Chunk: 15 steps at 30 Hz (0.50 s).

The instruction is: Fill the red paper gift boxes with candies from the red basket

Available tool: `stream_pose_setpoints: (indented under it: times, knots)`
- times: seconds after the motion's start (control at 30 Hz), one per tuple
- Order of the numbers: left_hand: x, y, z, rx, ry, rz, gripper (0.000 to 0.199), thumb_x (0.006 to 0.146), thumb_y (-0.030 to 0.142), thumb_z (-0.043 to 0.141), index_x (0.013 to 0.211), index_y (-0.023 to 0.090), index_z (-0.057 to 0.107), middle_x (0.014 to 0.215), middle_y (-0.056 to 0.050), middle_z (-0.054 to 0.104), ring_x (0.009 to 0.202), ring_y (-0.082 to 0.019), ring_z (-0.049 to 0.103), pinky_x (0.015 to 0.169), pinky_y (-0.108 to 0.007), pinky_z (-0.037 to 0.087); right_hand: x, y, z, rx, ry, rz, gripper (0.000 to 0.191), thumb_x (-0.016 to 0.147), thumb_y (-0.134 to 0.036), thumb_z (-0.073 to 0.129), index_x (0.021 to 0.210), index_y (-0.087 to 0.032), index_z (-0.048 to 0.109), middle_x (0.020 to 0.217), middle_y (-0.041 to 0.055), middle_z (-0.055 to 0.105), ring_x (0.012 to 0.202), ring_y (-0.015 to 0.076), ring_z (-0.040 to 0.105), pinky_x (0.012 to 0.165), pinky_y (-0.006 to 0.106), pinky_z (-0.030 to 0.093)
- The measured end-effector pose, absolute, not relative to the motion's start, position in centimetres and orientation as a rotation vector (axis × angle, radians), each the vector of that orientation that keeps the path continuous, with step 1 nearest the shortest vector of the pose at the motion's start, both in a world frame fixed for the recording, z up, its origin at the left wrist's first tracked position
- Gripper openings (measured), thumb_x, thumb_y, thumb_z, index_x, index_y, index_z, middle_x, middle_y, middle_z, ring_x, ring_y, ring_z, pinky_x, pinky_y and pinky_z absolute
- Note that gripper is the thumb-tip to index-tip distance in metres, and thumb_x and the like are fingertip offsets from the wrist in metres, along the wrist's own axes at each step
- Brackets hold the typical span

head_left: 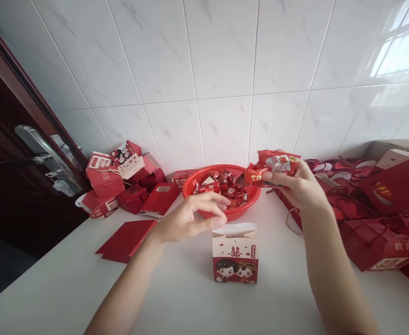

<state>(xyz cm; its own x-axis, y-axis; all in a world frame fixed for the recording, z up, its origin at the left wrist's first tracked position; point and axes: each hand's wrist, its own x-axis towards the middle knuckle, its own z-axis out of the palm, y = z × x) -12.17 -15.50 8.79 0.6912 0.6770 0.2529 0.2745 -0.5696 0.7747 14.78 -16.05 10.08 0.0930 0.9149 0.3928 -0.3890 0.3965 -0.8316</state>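
My right hand (297,184) is closed on several red candy packets (277,162), held up just beyond the right rim of the red plastic basket. My left hand (199,216) holds nothing; its fingers are apart and curved, in front of the basket and above the left back edge of a small box. That box (235,260) stands upright on the white table, its top open, with two cartoon figures on its red front. Wrapped candies (230,188) lie in the red basket (239,214) behind it.
Red boxes (108,179) are piled at the back left, with flat red card (127,239) in front. Many red boxes with cords (379,242) crowd the right side of the white table (176,298). A tiled wall (221,56) rises behind, and a door (12,153) stands at the left.
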Motion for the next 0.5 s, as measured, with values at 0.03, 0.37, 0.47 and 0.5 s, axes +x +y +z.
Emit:
stream_pose_setpoints:
  times: [0.03,0.37,0.47,0.5]
  knots:
    - [-12.3,-16.2,8.4,2.191,0.764,0.646,0.016,0.089,0.037,0.068,0.087,0.028,0.081,0.127,-0.005,0.068,0.120,-0.023,0.064,0.102,-0.034,0.051,15.0,-16.6,10.2,-0.625,-1.068,1.091,0.041,0.057,-0.003,0.089,0.091,-0.018,0.071,0.078,-0.0001,0.071,0.075,0.0207,0.071,0.065,0.032,0.060]
    - [-9.7,-15.4,4.2,2.030,1.027,0.825,0.016,0.083,0.036,0.074,0.087,0.023,0.080,0.096,-0.004,0.079,0.093,-0.023,0.072,0.086,-0.032,0.055,14.4,-18.7,10.6,-0.798,-1.603,1.062,0.032,0.071,-0.022,0.085,0.100,-0.016,0.074,0.089,0.0040,0.073,0.082,0.0194,0.070,0.072,0.029,0.057]
    - [-9.6,-15.1,4.2,1.994,1.096,0.874,0.019,0.077,0.036,0.079,0.088,0.020,0.078,0.099,-0.005,0.078,0.094,-0.024,0.072,0.085,-0.033,0.056,14.4,-18.7,10.7,-0.852,-1.702,1.044,0.033,0.075,-0.028,0.082,0.106,-0.018,0.073,0.096,0.0046,0.074,0.087,0.0205,0.071,0.076,0.030,0.058]
    - [-9.7,-15.0,4.2,1.987,1.099,0.868,0.023,0.074,0.035,0.082,0.090,0.019,0.078,0.103,-0.006,0.077,0.096,-0.025,0.071,0.085,-0.034,0.056,14.4,-18.6,10.6,-0.866,-1.721,1.035,0.033,0.076,-0.029,0.081,0.107,-0.018,0.073,0.098,0.0049,0.075,0.087,0.0209,0.071,0.076,0.031,0.058]
